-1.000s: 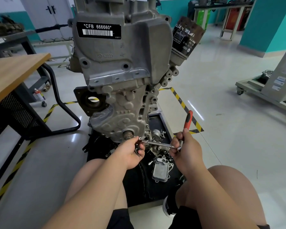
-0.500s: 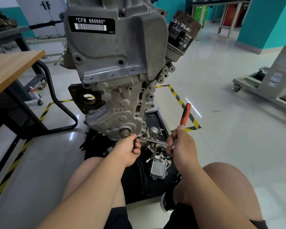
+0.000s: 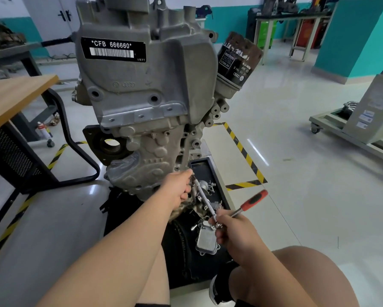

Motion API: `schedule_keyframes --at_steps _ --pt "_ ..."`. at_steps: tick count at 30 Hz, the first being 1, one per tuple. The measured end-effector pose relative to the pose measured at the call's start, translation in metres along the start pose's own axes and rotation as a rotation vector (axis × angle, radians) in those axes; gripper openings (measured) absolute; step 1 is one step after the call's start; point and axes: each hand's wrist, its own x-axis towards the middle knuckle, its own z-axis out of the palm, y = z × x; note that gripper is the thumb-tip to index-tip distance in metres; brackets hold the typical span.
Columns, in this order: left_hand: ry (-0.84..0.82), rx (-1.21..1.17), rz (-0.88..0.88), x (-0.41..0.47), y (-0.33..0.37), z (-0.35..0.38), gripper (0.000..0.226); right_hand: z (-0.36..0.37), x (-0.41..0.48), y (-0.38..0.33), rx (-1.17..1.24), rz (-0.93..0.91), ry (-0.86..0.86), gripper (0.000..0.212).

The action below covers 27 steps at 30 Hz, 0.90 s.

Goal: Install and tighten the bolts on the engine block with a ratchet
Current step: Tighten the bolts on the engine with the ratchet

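1. Ratchet (image 3: 245,206) lies low at the near right foot of the engine block (image 3: 141,103). Its red handle angles up to the right, and its steel extension (image 3: 205,199) runs up-left to the casting.
2. My right hand (image 3: 237,233) is curled round the ratchet's head end. My left hand (image 3: 178,190) pinches the extension's far tip against the block.
3. The bolt is hidden behind my left hand, so I cannot tell if it has started.
4. I judge the tool stiff and fairly light, its bare steel slick. The rubbery handle is the place to grip for torque.
5. The long extension may tip off, so I'd steady its tip. The block looks heavy and unlikely to shift.
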Motion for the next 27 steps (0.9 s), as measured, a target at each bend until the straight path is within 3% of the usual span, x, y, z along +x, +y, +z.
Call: schedule_keyframes --at_steps 11,17,27 --pt "-0.139 -0.458 -0.146 0.026 0.004 0.013 0.029 0.029 0.019 -0.008 0.039 -0.079 0.065 0.013" --pt "-0.127 -0.515 -0.188 0.031 0.003 0.015 0.03 0.031 0.014 -0.008 -0.265 -0.201 0.153 0.016" --pt "-0.094 -0.526 -0.18 0.032 0.003 0.015 0.026 0.036 0.01 -0.011 -0.574 -0.359 0.304 0.006"
